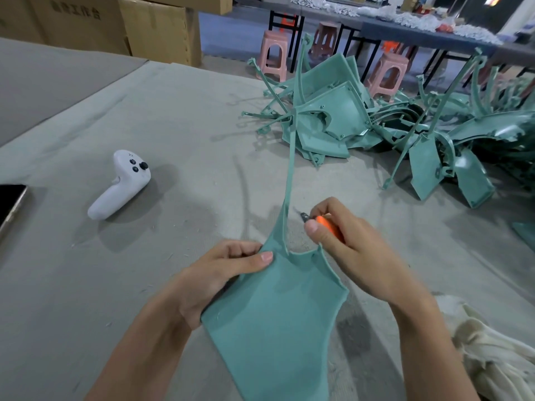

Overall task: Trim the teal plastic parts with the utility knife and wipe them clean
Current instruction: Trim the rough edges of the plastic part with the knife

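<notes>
I hold a teal plastic part (pixel 278 319) upright in front of me: a broad flat panel with a long thin arm rising from its top. My left hand (pixel 223 273) grips the panel's upper left edge, thumb on its face. My right hand (pixel 344 244) grips an orange utility knife (pixel 324 222). Its short blade points left, close to the base of the thin arm. A pile of several more teal parts (pixel 376 125) lies at the far right of the table.
The grey cloth-covered table (pixel 144 117) carries a white game-style controller (pixel 121 183) at left and a dark phone (pixel 10 204) at the left edge. A cream rag (pixel 492 351) lies at lower right. Cardboard boxes (pixel 156 27) and pink stools (pixel 273 53) stand behind.
</notes>
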### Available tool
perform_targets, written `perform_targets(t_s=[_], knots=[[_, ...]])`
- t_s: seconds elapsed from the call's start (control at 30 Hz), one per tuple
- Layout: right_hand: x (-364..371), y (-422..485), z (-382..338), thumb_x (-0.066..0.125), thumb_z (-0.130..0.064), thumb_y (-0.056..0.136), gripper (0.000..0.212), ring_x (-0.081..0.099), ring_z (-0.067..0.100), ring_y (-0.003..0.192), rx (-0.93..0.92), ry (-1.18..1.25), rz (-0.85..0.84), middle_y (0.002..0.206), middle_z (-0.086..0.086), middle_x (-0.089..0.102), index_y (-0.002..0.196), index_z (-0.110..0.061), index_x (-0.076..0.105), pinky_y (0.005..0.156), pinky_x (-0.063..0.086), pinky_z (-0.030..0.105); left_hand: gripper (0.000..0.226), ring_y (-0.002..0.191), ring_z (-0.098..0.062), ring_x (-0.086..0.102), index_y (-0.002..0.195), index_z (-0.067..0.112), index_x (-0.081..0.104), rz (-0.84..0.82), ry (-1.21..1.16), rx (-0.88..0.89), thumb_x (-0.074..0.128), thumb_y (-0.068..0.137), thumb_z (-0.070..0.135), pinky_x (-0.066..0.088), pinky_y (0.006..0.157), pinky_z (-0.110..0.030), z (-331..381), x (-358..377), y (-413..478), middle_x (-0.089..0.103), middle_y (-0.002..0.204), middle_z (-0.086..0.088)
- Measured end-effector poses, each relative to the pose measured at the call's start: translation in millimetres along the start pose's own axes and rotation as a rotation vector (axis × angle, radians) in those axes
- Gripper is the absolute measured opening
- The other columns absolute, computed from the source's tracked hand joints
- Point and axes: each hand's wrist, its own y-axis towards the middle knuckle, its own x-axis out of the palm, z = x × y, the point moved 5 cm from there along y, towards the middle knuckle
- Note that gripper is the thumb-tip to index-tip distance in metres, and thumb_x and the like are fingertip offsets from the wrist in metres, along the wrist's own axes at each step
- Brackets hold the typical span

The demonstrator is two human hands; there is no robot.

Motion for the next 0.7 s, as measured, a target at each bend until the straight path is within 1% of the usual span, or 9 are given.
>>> perform_targets(t_s=[0.03, 0.07, 0.13, 0.17, 0.23, 0.33, 0.47, 0.57, 0.7], knots=[[3, 0, -6, 0.043, -0.065, 0.092, 0.038, 0.048, 0.009, 0.060, -0.037, 0.023, -0.016, 0.072, -0.001, 0.054, 0.091, -0.028, 0.050, 0.054, 0.035, 0.018, 0.048, 0.095, -0.035, 0.063, 0.117, -0.010, 0.061, -0.013, -0.031, 0.006, 0.067, 0.083, 0.023, 0.054, 0.081, -0.038, 0, 0, 0, 0.061, 0.115, -0.035], [4, 0, -12, 0.050, -0.056, 0.094, 0.030, 0.047, 0.009, 0.059, -0.075, 0.047, -0.024, 0.069, -0.001, 0.055, 0.089, -0.026, 0.051, 0.053, 0.034, 0.018, 0.047, 0.089, -0.032, 0.067, 0.116, -0.010, 0.062, -0.023, -0.070, 0.010, 0.068, 0.082, 0.022, 0.056, 0.078, -0.036, 0, 0, 0, 0.065, 0.110, -0.031], [5, 0, -21, 0.063, -0.034, 0.090, 0.013, 0.053, 0.014, 0.060, -0.143, 0.049, -0.014, 0.068, -0.003, 0.060, 0.086, -0.023, 0.057, 0.055, 0.040, 0.026, 0.042, 0.076, -0.026, 0.071, 0.113, -0.009, 0.064, -0.050, -0.144, 0.007, 0.066, 0.083, 0.020, 0.058, 0.068, -0.031, 1, -1, -1, 0.070, 0.097, -0.023], [5, 0, -24, 0.066, -0.026, 0.086, 0.006, 0.055, 0.017, 0.062, -0.166, 0.039, 0.000, 0.070, -0.003, 0.063, 0.086, -0.021, 0.061, 0.057, 0.043, 0.030, 0.039, 0.073, -0.025, 0.072, 0.111, -0.009, 0.065, -0.065, -0.172, 0.003, 0.064, 0.084, 0.019, 0.058, 0.064, -0.029, 1, -1, -1, 0.071, 0.093, -0.021], [4, -2, -29, 0.067, -0.018, 0.082, 0.004, 0.057, 0.020, 0.064, -0.188, 0.038, 0.023, 0.072, -0.002, 0.066, 0.086, -0.019, 0.067, 0.060, 0.046, 0.036, 0.032, 0.069, -0.024, 0.072, 0.106, -0.006, 0.069, -0.089, -0.205, -0.003, 0.061, 0.085, 0.017, 0.057, 0.061, -0.028, 2, 1, -3, 0.072, 0.088, -0.019], [4, -3, -28, 0.067, -0.019, 0.082, 0.006, 0.060, 0.020, 0.066, -0.170, 0.053, 0.049, 0.075, -0.002, 0.069, 0.086, -0.019, 0.072, 0.062, 0.047, 0.039, 0.027, 0.065, -0.022, 0.072, 0.102, -0.005, 0.070, -0.119, -0.215, -0.005, 0.059, 0.087, 0.015, 0.057, 0.058, -0.027, 3, 3, -5, 0.072, 0.083, -0.017], [1, -1, -25, 0.067, -0.035, 0.084, 0.015, 0.063, 0.020, 0.068, -0.162, 0.067, 0.094, 0.078, -0.006, 0.071, 0.085, -0.023, 0.074, 0.062, 0.049, 0.040, 0.046, 0.066, -0.023, 0.070, 0.116, -0.018, 0.054, -0.127, -0.176, -0.007, 0.061, 0.087, 0.017, 0.057, 0.059, -0.027, 2, 4, -4, 0.070, 0.086, -0.019], [-1, -1, -24, 0.068, -0.043, 0.085, 0.019, 0.061, 0.022, 0.064, -0.178, 0.053, 0.101, 0.072, -0.003, 0.068, 0.085, -0.025, 0.072, 0.059, 0.047, 0.040, 0.051, 0.066, -0.022, 0.069, 0.116, -0.019, 0.051, -0.168, -0.130, -0.005, 0.064, 0.088, 0.021, 0.056, 0.060, -0.027, 2, 7, -4, 0.069, 0.086, -0.018], [1, 0, -23, 0.067, -0.049, 0.083, 0.022, 0.059, 0.024, 0.063, -0.173, 0.032, 0.117, 0.069, 0.000, 0.066, 0.090, -0.028, 0.070, 0.059, 0.046, 0.039, 0.038, 0.066, -0.019, 0.070, 0.111, -0.012, 0.058, -0.229, -0.158, -0.003, 0.063, 0.091, 0.020, 0.056, 0.059, -0.025, 1, 8, -5, 0.070, 0.082, -0.015]])
